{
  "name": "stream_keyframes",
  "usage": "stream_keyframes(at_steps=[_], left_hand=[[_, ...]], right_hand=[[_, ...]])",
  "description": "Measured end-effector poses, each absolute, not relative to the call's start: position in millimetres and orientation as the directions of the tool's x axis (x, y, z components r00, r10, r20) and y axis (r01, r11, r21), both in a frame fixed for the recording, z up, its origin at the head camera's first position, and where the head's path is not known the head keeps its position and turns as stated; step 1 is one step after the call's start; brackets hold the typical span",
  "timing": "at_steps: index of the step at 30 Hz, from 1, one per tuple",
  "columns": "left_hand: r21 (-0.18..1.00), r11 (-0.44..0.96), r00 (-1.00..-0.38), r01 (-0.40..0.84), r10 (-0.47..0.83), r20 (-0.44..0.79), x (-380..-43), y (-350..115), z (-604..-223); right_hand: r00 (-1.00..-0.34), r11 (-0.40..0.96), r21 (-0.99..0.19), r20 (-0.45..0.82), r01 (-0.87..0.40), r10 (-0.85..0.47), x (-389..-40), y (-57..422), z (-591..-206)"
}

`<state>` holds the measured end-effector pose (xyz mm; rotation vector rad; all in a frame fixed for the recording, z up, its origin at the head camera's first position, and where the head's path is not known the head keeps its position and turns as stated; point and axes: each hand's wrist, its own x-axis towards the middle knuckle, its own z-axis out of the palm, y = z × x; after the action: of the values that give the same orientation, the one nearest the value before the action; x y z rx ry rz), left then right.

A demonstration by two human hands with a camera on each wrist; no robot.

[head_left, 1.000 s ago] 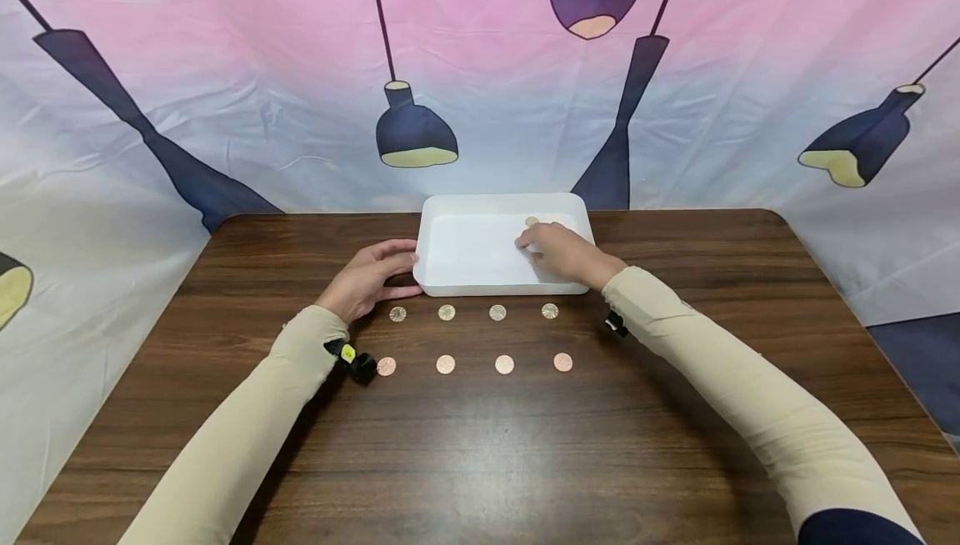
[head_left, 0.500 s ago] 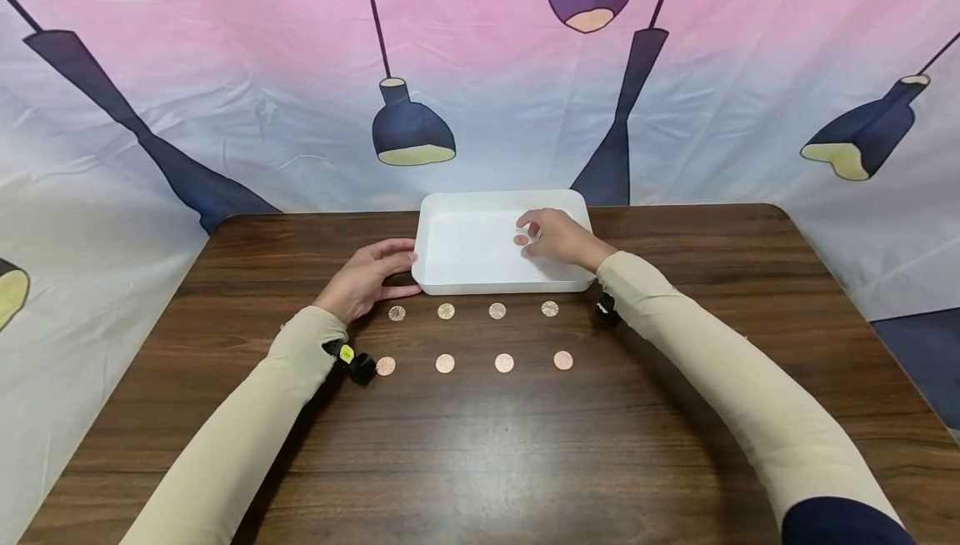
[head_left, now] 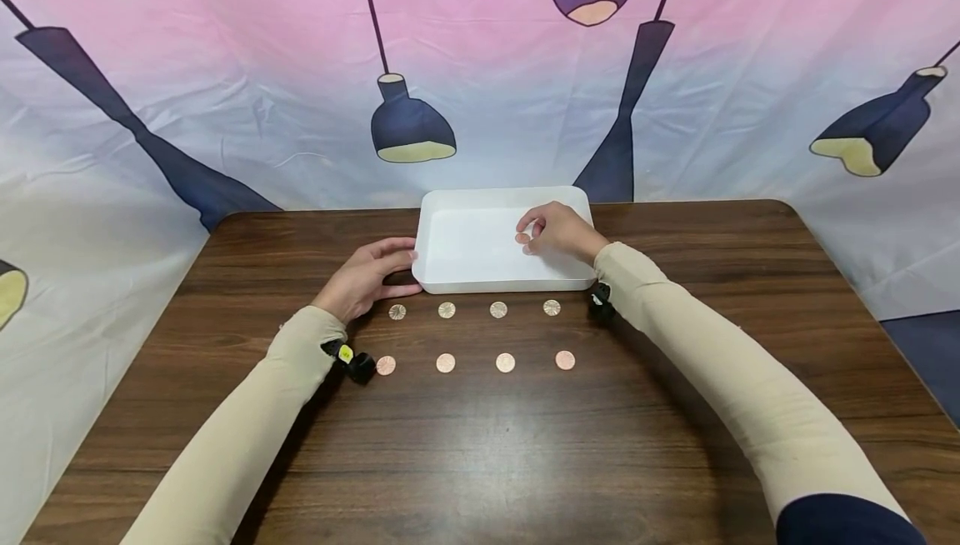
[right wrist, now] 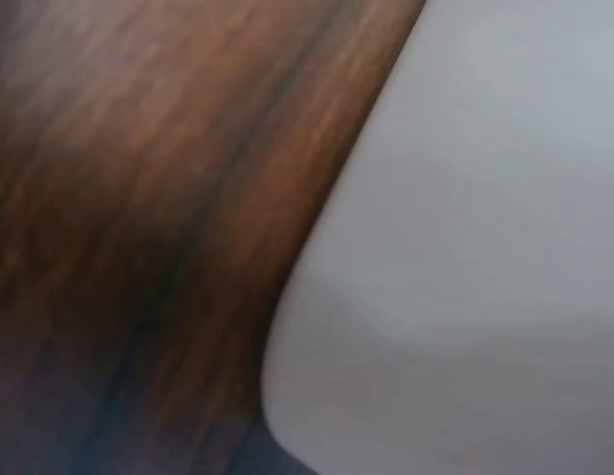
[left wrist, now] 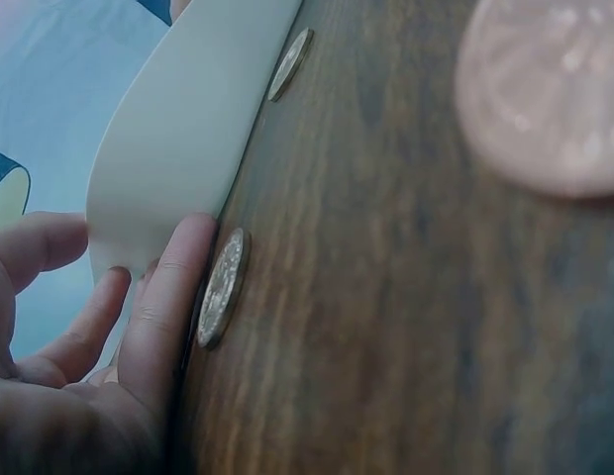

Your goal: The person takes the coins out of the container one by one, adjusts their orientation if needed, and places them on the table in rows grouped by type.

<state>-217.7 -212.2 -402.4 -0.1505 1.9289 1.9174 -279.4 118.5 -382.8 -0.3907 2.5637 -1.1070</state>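
Observation:
Over the white tray (head_left: 472, 247), my right hand (head_left: 562, 232) pinches a copper-coloured coin (head_left: 522, 238) between thumb and fingertips. My left hand (head_left: 367, 277) touches the tray's left side with its fingers extended. In the left wrist view, those fingers (left wrist: 168, 307) lie along the tray's outer wall (left wrist: 188, 129), right beside a gold-coloured coin (left wrist: 225, 289). The right wrist view shows only a corner of the tray (right wrist: 465, 247) and the wood; the hand is out of that frame.
In front of the tray lies a row of several gold-coloured coins (head_left: 447, 310). Nearer to me is a parallel row of several copper-coloured coins (head_left: 446, 363). The brown wooden table (head_left: 480, 462) reaches back to a curtain (head_left: 300, 112) printed with lamps.
My right hand has taken hold of the copper-coloured coin and shifted slightly back within the tray. The gold-coloured coin seen in the tray a second ago no longer shows. My left hand stays put.

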Motion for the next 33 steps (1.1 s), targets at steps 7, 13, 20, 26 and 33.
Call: stream_keyframes(at_steps=[7,13,20,26,33], left_hand=[[0.933,0.056,-0.909,-0.356,0.21,-0.36,-216.5,-211.3,-400.8],[0.93,0.062,-0.906,-0.362,0.211,-0.367,-216.2,-211.2,-400.1],[0.932,0.072,-0.906,-0.356,0.217,-0.363,-216.7,-211.4,-401.3],[0.929,0.064,-0.903,-0.363,0.221,-0.368,-217.8,-211.5,-402.3],[0.932,0.065,-0.906,-0.358,0.22,-0.363,-218.0,-211.7,-402.8]], right_hand=[[-0.914,0.653,-0.751,-0.197,-0.092,-0.355,-280.9,117.3,-381.2],[-0.897,0.681,-0.703,-0.143,-0.205,-0.418,-281.2,116.6,-382.9],[-0.863,0.66,-0.674,-0.065,-0.332,-0.5,-282.1,118.4,-387.3],[-0.837,0.682,-0.609,-0.054,-0.404,-0.544,-280.2,117.8,-386.4],[-0.81,0.692,-0.544,-0.038,-0.475,-0.585,-276.8,116.7,-385.0]])
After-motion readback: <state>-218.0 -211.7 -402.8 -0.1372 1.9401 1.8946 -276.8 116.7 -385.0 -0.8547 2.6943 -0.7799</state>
